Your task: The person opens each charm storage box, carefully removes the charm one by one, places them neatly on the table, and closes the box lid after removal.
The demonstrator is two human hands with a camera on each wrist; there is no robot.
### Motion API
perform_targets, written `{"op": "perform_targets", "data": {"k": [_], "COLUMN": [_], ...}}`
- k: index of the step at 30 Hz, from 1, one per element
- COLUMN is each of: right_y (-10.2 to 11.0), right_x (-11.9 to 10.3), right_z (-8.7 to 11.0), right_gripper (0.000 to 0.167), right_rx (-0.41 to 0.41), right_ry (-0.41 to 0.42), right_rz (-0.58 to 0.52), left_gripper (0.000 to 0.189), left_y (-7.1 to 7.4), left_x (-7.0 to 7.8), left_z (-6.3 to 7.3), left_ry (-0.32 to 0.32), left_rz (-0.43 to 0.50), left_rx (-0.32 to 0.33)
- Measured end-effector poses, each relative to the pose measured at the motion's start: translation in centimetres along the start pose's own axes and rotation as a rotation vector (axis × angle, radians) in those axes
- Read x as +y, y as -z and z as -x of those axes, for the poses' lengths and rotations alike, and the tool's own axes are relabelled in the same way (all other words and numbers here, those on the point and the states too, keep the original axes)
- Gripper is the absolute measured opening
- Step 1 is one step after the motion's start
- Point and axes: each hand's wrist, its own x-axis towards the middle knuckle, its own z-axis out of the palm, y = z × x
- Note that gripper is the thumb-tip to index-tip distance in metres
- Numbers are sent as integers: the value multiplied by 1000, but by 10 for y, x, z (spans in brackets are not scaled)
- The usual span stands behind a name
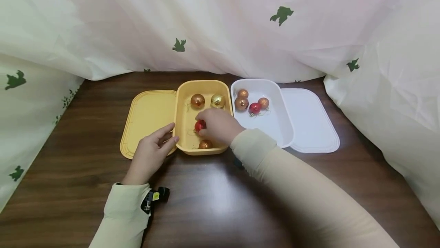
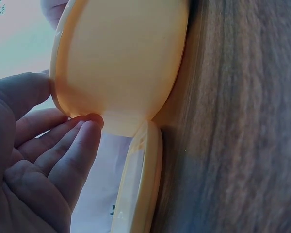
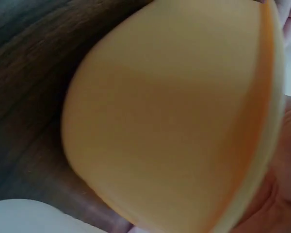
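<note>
My right hand [image 1: 220, 125] reaches into the yellow box [image 1: 183, 125], its fingers around a small red Christmas ball [image 1: 199, 125] and partly covering it. In the same box lie a shiny copper ball [image 1: 197, 101], a gold ball [image 1: 217, 101] and, near the front wall, a glittery copper ball [image 1: 205, 144]. My left hand [image 1: 151, 152] holds the box's front left corner, thumb at the rim and fingers along the outer wall, as the left wrist view shows. Mostly the box's outer wall [image 3: 160, 121] fills the right wrist view, hiding the fingertips and the ball.
Right beside the yellow box stands a white box [image 1: 271, 125] with several copper balls and a red ball [image 1: 254, 108]. A yellow lid [image 1: 148, 122] lies to the left and a white lid [image 1: 313, 122] to the right on the wooden table [image 1: 206, 202]. Curtains hang behind.
</note>
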Motion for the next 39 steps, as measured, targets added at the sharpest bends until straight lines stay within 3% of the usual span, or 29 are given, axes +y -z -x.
{"op": "perform_targets", "data": {"k": [4, 17, 28, 39], "right_y": [-7, -13, -10, 1], "right_x": [4, 13, 10, 11], "right_z": [0, 7, 12, 25], "right_gripper": [33, 45, 47, 46], "right_rx": [-3, 15, 77, 132], "right_ry": [22, -31, -21, 44], "right_rz": [24, -11, -93, -145], "left_gripper": [49, 49, 48, 48], "left_y": [0, -7, -2, -4], "left_x": [-1, 2, 2, 1], "left_z": [3, 4, 6, 6], "left_ry": [-2, 25, 22, 14], "left_rz": [7, 54, 80, 97], "left_rx": [3, 0, 11, 31]}}
